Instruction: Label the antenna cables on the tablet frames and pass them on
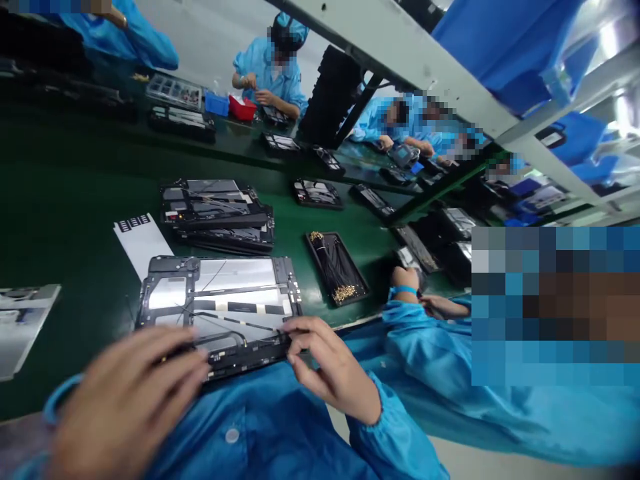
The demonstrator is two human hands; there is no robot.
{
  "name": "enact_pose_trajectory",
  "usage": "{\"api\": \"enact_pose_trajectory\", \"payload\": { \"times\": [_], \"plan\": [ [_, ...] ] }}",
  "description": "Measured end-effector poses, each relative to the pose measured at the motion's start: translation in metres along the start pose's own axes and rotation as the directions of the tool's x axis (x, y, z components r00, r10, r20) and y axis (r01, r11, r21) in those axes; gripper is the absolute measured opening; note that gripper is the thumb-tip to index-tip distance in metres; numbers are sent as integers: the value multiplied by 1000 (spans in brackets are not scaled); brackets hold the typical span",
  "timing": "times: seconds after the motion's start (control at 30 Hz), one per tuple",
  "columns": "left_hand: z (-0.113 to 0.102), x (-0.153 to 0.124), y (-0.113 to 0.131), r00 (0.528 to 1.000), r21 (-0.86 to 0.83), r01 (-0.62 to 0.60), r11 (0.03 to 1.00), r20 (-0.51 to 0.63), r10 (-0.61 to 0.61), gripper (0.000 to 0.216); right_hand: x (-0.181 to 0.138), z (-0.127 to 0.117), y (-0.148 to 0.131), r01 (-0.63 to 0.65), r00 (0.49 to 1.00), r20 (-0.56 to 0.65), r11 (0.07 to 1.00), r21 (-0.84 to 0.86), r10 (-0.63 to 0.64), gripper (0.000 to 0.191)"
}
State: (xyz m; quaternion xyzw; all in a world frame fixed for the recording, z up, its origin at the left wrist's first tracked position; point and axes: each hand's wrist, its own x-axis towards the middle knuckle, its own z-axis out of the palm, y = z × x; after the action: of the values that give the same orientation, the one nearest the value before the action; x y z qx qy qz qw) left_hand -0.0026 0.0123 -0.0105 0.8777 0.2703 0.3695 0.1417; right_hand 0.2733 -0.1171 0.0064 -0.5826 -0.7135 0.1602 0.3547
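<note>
Flanking opened device at near corners: left hand, right hand; cannot tell either grip's hold.

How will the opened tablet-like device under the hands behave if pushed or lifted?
The opened tablet-like device lies flat and broad, so it's unlikely to roll or tip when pushed. Its black frame looks rigid, so it should lift without much sagging. The curved black cable looks exposed and might catch or shift.
</note>
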Motion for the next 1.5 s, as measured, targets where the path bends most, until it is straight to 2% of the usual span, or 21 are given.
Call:
{"api": "enact_pose_trajectory", "payload": {
  "times": [0.1, 0.2, 0.37, 0.5, 0.63, 0.8, 0.9, 1.5],
  "plan": [
    [31, 5, 48, 979, 2, -188, 982, 76, 187, 20, 4, 0, -3, 75, 997, 34, 988, -133, -71, 9],
    [51, 18, 65, 980, -19, -188, 982, 63, 189, 20, 7, 1, -1, 113, 993, 47, 961, -253, -105, 9],
    [62, 25, 61, 987, -12, -132, 991, 86, 133, 20, 8, 5, 2, 151, 988, 34, 925, -348, -149, 11],
    [65, 22, 61, 987, 2, -136, 991, 83, 135, 14, 10, 8, 0, 124, 992, 39, 918, -376, -118, 11],
    [70, 22, 63, 985, 53, -149, 987, 99, 144, 17, 10, 8, -1, 120, 993, 39, 910, -397, -114, 11],
    [73, 25, 62, 985, 27, -112, 993, 132, 107, 16, 5, 2, 7, 69, 998, 3, 979, -193, -69, 7],
    [73, 26, 62, 987, 7, -95, 995, 130, 94, 14, 1, 1, 13, 43, 998, -33, 991, -129, -48, 10],
    [74, 29, 64, 989, 12, -76, 997, 131, 73, 15, 1, 5, 16, 58, 997, -39, 994, -90, -62, 7]
  ]
}}
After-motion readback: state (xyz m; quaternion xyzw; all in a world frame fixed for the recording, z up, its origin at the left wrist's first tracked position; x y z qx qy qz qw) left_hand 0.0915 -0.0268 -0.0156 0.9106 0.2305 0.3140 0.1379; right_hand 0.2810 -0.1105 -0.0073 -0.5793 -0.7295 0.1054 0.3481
